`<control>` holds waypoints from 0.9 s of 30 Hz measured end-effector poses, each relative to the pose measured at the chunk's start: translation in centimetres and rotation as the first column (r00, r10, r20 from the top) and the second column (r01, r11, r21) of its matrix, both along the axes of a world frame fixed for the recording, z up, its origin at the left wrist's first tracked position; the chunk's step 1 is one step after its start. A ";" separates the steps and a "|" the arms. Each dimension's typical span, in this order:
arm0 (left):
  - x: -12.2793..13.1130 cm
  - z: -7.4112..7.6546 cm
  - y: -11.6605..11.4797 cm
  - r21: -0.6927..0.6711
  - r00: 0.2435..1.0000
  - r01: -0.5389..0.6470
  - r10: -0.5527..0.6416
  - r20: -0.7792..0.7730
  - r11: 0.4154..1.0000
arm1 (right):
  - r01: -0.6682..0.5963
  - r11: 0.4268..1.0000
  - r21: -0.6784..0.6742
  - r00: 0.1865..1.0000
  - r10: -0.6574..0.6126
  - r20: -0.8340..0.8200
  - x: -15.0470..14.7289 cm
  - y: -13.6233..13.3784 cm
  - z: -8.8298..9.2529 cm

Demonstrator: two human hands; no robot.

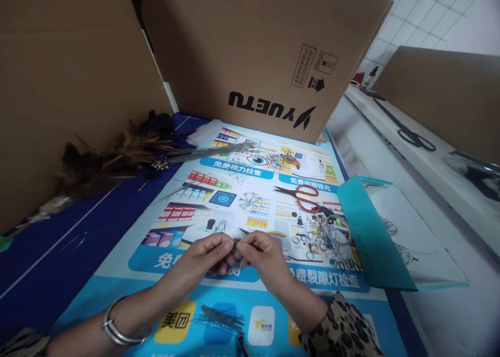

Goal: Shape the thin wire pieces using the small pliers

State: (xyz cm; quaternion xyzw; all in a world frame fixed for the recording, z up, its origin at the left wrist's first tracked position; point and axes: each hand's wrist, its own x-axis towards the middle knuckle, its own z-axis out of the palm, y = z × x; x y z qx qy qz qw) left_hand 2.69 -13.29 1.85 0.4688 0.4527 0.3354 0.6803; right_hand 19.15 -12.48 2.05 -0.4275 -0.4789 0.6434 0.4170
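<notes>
My left hand (209,253) and my right hand (263,255) meet over a printed poster (219,200), fingertips pinched together on a thin piece of metal wire (236,241). A silver bangle (117,328) circles my left wrist; a leopard-print sleeve (339,328) covers my right forearm. Just right of my hands lies a tangle of bent wire loops (326,239). Red-handled scissors (302,195) lie beyond them. A bundle of straight wires (211,151) points left toward a heap of brown feathers (113,156).
Tall cardboard sheets (253,49) stand behind and to the left. A teal paper folder (371,237) with white sheets lies at the right. Black scissors (410,130) rest on the white ledge. A small dark wire bundle (221,318) lies near the poster's front.
</notes>
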 end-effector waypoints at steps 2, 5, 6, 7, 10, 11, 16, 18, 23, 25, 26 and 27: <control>-0.1 0.0 0.0 -0.035 1.000 0.002 -0.002 0.014 0.999 | 0.003 0.999 0.037 1.000 -0.004 0.029 0.0 -0.1 0.0; -0.2 0.2 -0.2 -0.104 0.996 0.042 -0.034 0.085 0.994 | 0.018 0.995 0.102 0.994 -0.029 0.102 0.0 -0.4 -0.2; -0.2 0.3 -0.3 -0.132 0.992 0.053 -0.037 0.120 0.990 | 0.009 0.994 0.113 0.993 -0.023 0.120 0.0 -0.5 -0.2; -0.2 0.4 -0.5 -0.166 0.987 0.066 -0.039 0.156 0.984 | 0.005 0.992 0.123 0.991 -0.021 0.130 0.0 -0.5 -0.3; 0.0 0.6 -0.7 -0.246 0.972 0.068 -0.009 0.235 0.967 | -0.010 0.988 0.156 0.992 -0.010 0.128 0.0 -0.7 -0.2; 0.0 0.6 -0.7 -0.260 0.969 0.066 0.000 0.249 0.963 | -0.010 0.986 0.164 0.992 -0.010 0.123 0.0 -0.7 -0.2; 0.1 0.1 -0.9 -0.298 0.956 0.070 0.021 0.292 0.952 | -0.007 0.984 0.176 0.990 -0.018 0.142 -0.2 -0.8 -0.4; 0.2 -0.1 -0.9 -0.301 0.950 0.070 0.028 0.311 0.951 | -0.001 0.987 0.161 0.986 -0.026 0.164 -0.2 -0.8 -0.6; 0.1 -0.7 -0.9 -0.232 0.963 0.080 -0.016 0.269 0.970 | 0.000 0.979 0.204 0.970 -0.050 0.236 -0.2 -1.1 -0.5; -0.1 -0.7 -0.9 -0.120 0.984 0.104 -0.085 0.158 0.987 | -0.011 0.964 0.264 0.960 -0.064 0.272 -0.2 -1.2 -0.2; -0.3 -0.6 -0.9 -0.039 0.991 0.116 -0.113 0.074 0.993 | -0.015 0.954 0.299 0.954 -0.076 0.291 -0.2 -1.3 -0.1; -0.4 -0.5 -0.9 0.053 0.993 0.119 -0.117 -0.026 0.992 | -0.017 0.943 0.331 0.946 -0.092 0.310 -0.2 -1.3 0.0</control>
